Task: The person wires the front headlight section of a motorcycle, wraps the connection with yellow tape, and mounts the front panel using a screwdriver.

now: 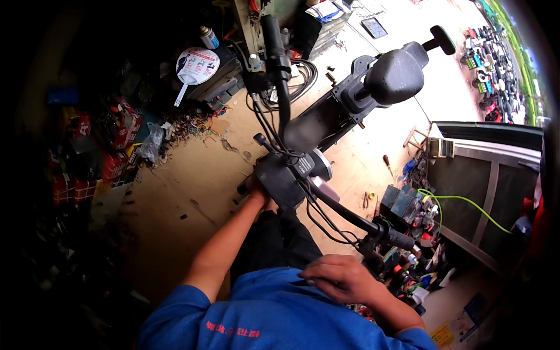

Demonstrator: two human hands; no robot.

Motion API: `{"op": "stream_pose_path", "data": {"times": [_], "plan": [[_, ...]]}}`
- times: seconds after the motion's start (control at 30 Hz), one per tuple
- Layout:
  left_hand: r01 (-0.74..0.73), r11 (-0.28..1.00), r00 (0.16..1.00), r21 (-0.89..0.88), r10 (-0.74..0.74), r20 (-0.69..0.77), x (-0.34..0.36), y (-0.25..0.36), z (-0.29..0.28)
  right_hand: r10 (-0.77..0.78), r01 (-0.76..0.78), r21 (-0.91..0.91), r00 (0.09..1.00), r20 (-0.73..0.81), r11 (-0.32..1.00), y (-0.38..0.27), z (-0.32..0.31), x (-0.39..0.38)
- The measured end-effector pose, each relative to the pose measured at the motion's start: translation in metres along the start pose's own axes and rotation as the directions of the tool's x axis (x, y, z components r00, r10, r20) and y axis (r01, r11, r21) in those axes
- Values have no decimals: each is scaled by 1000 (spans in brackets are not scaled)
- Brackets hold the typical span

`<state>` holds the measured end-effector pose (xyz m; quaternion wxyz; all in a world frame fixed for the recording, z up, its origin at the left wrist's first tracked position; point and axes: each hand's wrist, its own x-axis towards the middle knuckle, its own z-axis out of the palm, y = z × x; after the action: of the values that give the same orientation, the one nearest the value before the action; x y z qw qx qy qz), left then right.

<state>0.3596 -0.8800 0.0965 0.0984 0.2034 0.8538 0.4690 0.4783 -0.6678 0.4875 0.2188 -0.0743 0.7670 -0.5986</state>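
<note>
An electric scooter (338,116) with a black seat (395,77) stands before me, its handlebar (341,211) crossing the view. Black cables run along the bar. My left hand (255,191) reaches in behind the dark box-shaped housing (283,182) at the scooter's front. Its fingers are hidden there, so what they touch does not show. My right hand (341,279) is in front of my blue shirt, below the right grip (401,238). Its fingers are bent and drawn together near the thumb. Anything between them is too small to make out.
Boxes (119,122) and loose wires crowd the left side. A round fan (197,65) and a spray can (208,37) lie at the upper left. Pliers (366,200), a screwdriver (387,163) and cluttered bins (402,201) are at right, beside a green hose (466,198).
</note>
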Motion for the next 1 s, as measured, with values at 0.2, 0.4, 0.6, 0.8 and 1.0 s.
{"op": "stream_pose_path", "data": {"times": [0.2, 0.4, 0.6, 0.8, 1.0], "plan": [[40, 999, 999, 33, -40, 22, -14, 9, -18, 421, -425, 9, 893, -163, 905, 100, 51, -56], [401, 913, 915, -74, -403, -19, -35, 59, -63, 622, -388, 502, 622, -476, 773, 164, 72, -90], [389, 912, 891, -126, -408, -199, -28, 58, -102, 598, -422, 432, 652, -466, 797, 159, 89, -93], [308, 944, 935, -116, -323, -143, 30, 58, -125, 580, -604, 142, 632, -514, 784, 229, 170, -78], [181, 977, 983, 115, -181, -11, 32, -14, -128, 523, -589, -173, 793, -313, 790, 275, 286, -24]]}}
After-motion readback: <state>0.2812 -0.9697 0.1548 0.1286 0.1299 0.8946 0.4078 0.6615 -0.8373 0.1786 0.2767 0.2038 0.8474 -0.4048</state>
